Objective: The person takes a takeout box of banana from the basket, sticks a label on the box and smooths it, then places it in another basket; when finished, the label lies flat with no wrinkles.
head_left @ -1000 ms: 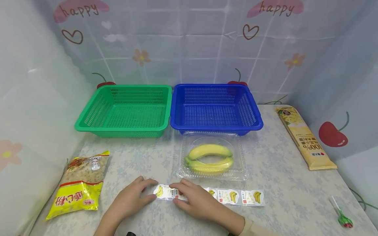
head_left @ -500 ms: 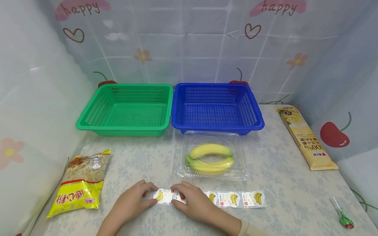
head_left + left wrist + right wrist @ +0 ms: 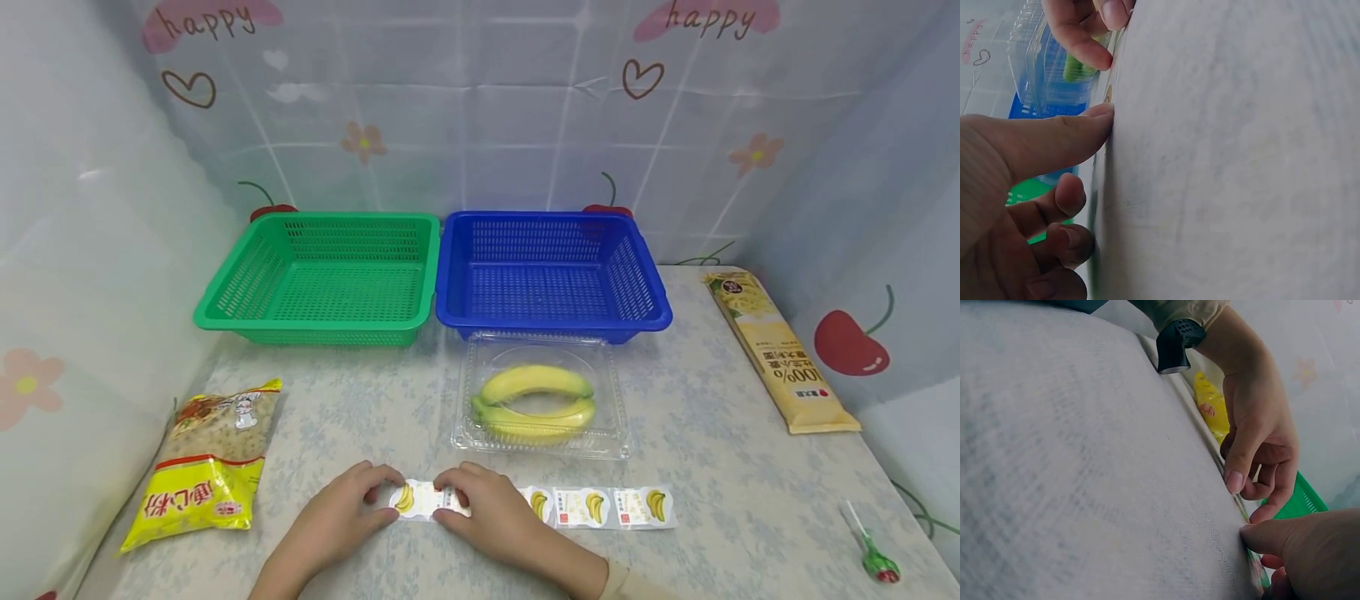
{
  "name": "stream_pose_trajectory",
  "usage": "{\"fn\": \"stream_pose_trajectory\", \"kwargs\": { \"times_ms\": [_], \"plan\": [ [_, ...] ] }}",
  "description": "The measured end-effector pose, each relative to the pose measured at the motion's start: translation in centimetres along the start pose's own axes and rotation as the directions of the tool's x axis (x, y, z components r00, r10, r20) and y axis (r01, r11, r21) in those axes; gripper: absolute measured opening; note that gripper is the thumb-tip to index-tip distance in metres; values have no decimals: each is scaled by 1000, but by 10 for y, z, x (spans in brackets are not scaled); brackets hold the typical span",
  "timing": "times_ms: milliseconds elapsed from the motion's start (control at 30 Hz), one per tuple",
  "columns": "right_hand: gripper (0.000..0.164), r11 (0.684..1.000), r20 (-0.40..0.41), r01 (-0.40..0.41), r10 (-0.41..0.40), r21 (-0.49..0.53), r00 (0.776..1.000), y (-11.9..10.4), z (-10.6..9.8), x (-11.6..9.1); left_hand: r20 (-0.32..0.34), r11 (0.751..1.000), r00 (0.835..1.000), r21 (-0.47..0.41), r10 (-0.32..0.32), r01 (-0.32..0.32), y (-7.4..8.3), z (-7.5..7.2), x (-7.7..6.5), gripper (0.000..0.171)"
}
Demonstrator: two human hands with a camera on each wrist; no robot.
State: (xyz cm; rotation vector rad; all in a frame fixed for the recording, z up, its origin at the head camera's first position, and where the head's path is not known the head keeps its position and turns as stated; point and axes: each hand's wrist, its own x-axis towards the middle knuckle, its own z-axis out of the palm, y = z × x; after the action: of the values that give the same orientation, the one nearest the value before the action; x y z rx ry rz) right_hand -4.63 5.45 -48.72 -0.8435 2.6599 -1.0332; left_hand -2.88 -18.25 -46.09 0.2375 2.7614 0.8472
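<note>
A strip of banana stickers (image 3: 585, 507), white labels with yellow bananas in a row, lies flat near the front of the table. My left hand (image 3: 341, 517) has thumb and index finger at its left end, one at the near edge, one at the far edge. Just to the right, my right hand (image 3: 491, 512) grips across the strip between thumb and index finger and hides several labels' middles. Low over the cloth, the left wrist view shows the left thumb (image 3: 1079, 134) at the strip's edge, other fingers loosely bent. Behind the strip sits a clear plastic box (image 3: 615, 446) with bananas (image 3: 536, 382) inside.
A green basket (image 3: 315, 325) and a blue basket (image 3: 555, 323) stand side by side at the back. On the left lies a yellow pasta bag (image 3: 206, 467); on the right, a long noodle packet (image 3: 780, 350) and a green-wrapped lollipop (image 3: 873, 554).
The whole head view has shifted slightly. Both hands stay on the strip, which sits a little lower in view than a second ago; the left index fingertip has edged slightly right.
</note>
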Motion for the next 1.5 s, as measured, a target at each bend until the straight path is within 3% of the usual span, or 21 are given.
{"fn": "stream_pose_trajectory", "kwargs": {
  "times_ms": [633, 967, 1267, 1500],
  "plan": [
    [28, 1000, 26, 1, -1, -13, 1000, -1, -1, 1, 42, 993, 999, -113, 26, -21, -1, 1, 1, 26],
    [31, 1000, 39, -8, 8, -6, 999, -1, -2, 1, 36, 995, 999, -104, 10, -6, 1, 2, 3, 30],
    [29, 1000, 37, 4, -3, -12, 999, -1, -3, 2, 37, 996, 998, -85, 43, -40, 0, 2, 4, 26],
    [32, 1000, 34, 1, -1, -18, 999, -1, -3, 2, 45, 996, 998, -88, 36, -32, 2, 3, 4, 26]
  ]
}}
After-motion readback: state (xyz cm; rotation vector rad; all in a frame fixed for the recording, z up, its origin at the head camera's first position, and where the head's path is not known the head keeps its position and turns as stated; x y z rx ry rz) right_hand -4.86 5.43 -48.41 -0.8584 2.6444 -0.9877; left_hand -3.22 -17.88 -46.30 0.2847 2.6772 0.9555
